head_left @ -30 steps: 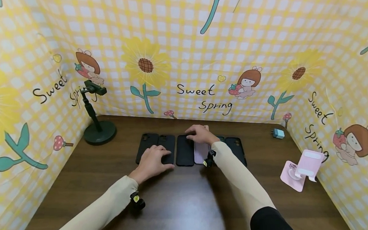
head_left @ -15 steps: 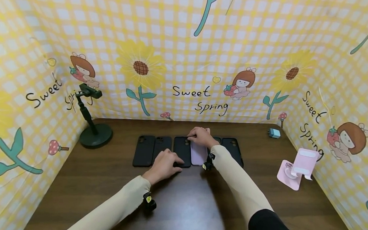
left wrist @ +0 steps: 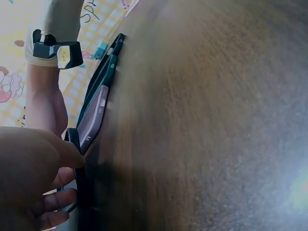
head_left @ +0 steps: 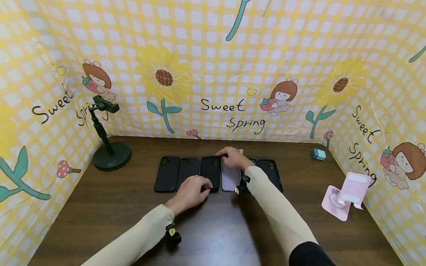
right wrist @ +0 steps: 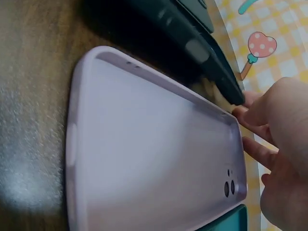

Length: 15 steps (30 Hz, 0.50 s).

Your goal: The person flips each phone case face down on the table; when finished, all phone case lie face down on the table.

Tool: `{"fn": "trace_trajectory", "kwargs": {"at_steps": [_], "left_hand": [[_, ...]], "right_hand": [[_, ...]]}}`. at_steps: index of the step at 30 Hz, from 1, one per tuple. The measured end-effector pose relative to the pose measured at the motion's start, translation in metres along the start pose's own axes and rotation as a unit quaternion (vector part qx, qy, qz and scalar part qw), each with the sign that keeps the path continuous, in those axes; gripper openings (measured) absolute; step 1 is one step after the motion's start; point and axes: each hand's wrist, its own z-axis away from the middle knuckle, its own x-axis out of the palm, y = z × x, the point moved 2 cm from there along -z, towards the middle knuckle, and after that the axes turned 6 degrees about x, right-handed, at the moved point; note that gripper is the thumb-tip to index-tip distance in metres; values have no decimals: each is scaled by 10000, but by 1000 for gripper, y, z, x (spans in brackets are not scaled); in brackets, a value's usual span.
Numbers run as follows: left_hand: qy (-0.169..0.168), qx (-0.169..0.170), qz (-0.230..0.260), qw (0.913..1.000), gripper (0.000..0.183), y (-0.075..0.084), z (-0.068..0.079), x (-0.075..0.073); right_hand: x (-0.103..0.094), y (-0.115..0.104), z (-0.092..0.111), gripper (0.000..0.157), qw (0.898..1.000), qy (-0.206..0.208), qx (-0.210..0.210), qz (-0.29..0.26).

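A black phone case lies third from the left in a row of phone cases. My left hand pinches its near end, with the thumb on the near edge in the left wrist view. At its far right corner, the fingers of my right hand grip the case. In the right wrist view this black case looks tilted, its side edge raised above the table. Beside it lies a lilac phone case, inner side up, partly under my right hand in the head view.
Two dark cases lie left of the hands. A green case and another black case lie on the right. A dark green stand, a blue charger plug and a pink phone holder stand farther out.
My left hand has moved right, from the second case to the near end of the third one. That black case now looks slightly tilted. My right hand stays at its far corner.
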Motion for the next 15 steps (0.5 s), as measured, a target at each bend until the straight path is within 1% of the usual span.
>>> {"fn": "trace_trajectory", "kwargs": {"at_steps": [2, 5, 7, 12, 15], "left_hand": [[-22, -167, 178, 9997, 9, 0, -1, -2], [5, -234, 379, 9990, 8, 0, -3, -5], [3, -244, 485, 9985, 8, 0, -5, -8], [-36, -136, 712, 9974, 5, 1, -7, -14], [-68, -52, 833, 9965, 4, 0, -6, -15]], "right_hand": [[-1, 2, -1, 32, 9999, 8, 48, -148], [-2, 4, -2, 30, 9986, 21, 13, -520], [-2, 4, -2, 32, 9965, -50, -78, -837], [-3, 4, -2, 38, 9855, -283, -216, -1659], [-4, 5, -3, 39, 9812, -365, -209, -1886]]}}
